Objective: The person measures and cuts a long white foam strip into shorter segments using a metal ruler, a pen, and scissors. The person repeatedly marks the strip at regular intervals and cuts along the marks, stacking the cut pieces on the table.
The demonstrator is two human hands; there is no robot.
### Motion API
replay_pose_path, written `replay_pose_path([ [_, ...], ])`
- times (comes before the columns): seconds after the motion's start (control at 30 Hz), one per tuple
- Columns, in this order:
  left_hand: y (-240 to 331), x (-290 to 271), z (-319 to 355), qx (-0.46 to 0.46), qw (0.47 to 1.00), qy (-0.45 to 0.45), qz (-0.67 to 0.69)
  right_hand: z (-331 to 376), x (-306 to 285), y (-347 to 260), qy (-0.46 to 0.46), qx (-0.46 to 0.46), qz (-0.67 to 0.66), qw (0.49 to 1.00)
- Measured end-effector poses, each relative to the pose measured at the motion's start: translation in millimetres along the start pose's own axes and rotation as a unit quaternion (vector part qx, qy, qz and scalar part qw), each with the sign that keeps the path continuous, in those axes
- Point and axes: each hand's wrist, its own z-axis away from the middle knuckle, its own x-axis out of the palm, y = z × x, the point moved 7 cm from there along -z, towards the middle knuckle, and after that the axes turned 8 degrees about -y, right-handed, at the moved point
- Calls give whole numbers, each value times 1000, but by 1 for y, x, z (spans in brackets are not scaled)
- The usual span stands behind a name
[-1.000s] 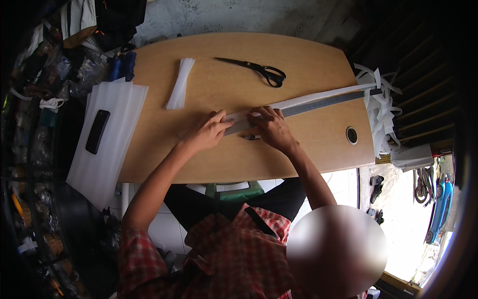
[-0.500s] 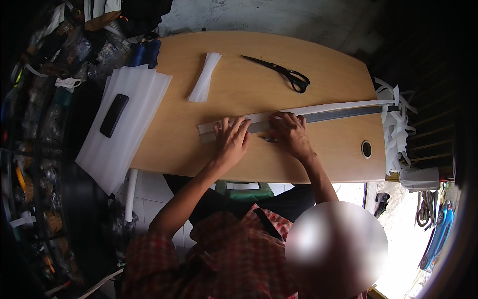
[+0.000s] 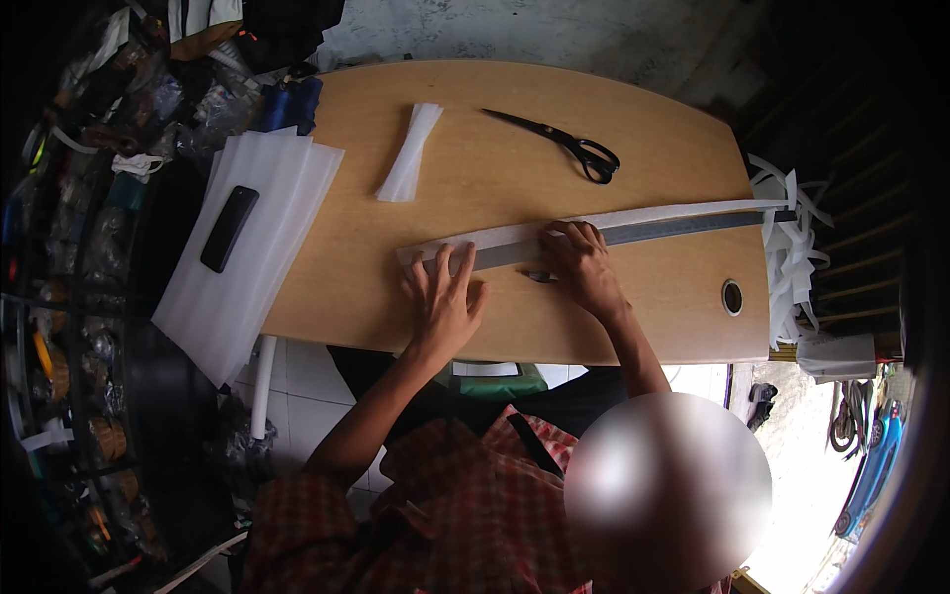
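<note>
A long grey metal ruler (image 3: 673,229) lies across the table along a strip of white foam sheet (image 3: 683,209). My left hand (image 3: 443,302) rests on the ruler's left end with its fingers spread, the fingertips touching the ruler and foam. Further right, my right hand (image 3: 586,272) has its fingers bent together over the ruler, holding it down. Beside its thumb, a small dark object (image 3: 537,276) lies on the table, partly hidden and too small to name. Black-handled scissors (image 3: 584,153) lie beyond the ruler, blades slightly apart or closed; I cannot tell.
Stacked white foam sheets (image 3: 287,188) with a black phone (image 3: 229,230) on top overhang the table's left side. A small bundle of foam strips (image 3: 409,153) lies at the far side. Cut foam strips (image 3: 787,267) hang past the right edge, near a round table hole (image 3: 731,297).
My left hand has slid slightly left and nearer to me along the ruler, its fingers spreading wider. My right hand stays almost in place.
</note>
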Motion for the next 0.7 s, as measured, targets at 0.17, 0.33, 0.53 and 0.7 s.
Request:
replay_pose_path([
  [0.17,0,-3,6,-15,1000,-12,4,3,1,3,-7,9,-6,1000],
  [0.33,5,-6,-7,62,998,9,-7,3,3,3,-16,15,-19,1000],
  [0.53,22,-4,-51,205,976,-53,56,7,10,9,-28,8,8,1000],
  [0.7,30,5,-75,252,960,-42,116,5,6,7,-28,5,-3,1000],
])
